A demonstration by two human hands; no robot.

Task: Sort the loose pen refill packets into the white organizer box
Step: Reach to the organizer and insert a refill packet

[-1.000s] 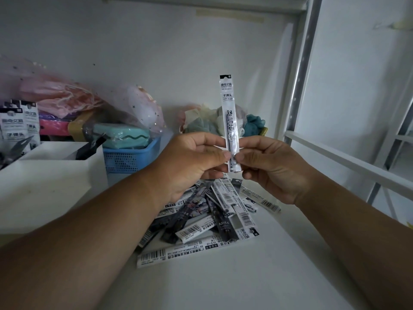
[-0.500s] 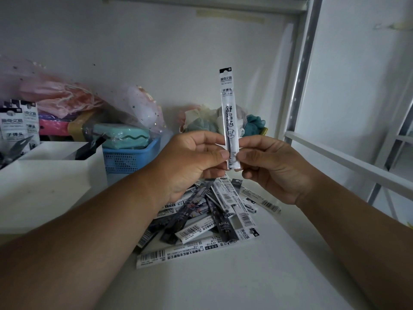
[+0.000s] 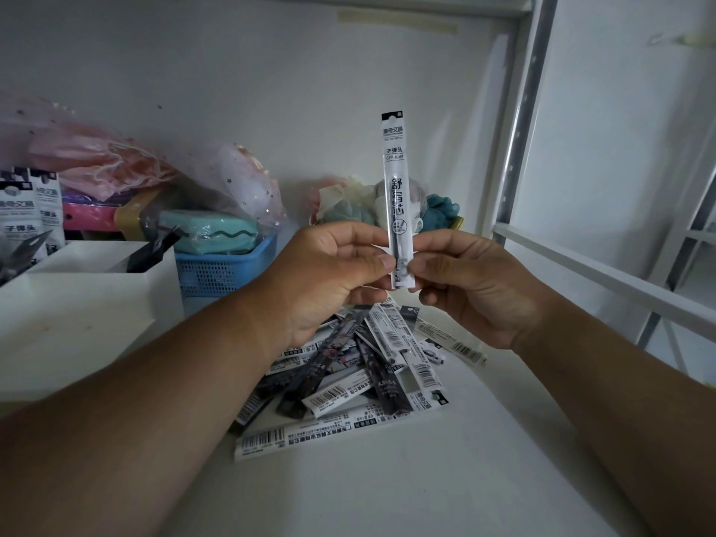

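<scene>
Both hands, left hand (image 3: pixel 329 273) and right hand (image 3: pixel 476 288), pinch one refill packet (image 3: pixel 396 195) upright by its bottom end. Likely risk: the tall packet flops or slips onto the pile (image 3: pixel 360 366) before reaching the white organizer box (image 3: pixel 89 304).

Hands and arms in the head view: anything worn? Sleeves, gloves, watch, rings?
Nothing worn that shows. The left hand and right hand are bare, no gloves, with no rings or watch visible. Both forearms are bare right down to the frame edge, no sleeve in view. Fingernails are short.

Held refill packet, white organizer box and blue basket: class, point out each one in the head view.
Held refill packet (image 3: pixel 394 180), head view, on its printed upper half.
White organizer box (image 3: pixel 89 304), head view, on its front wall.
Blue basket (image 3: pixel 224 271), head view, on its mesh front.
</scene>
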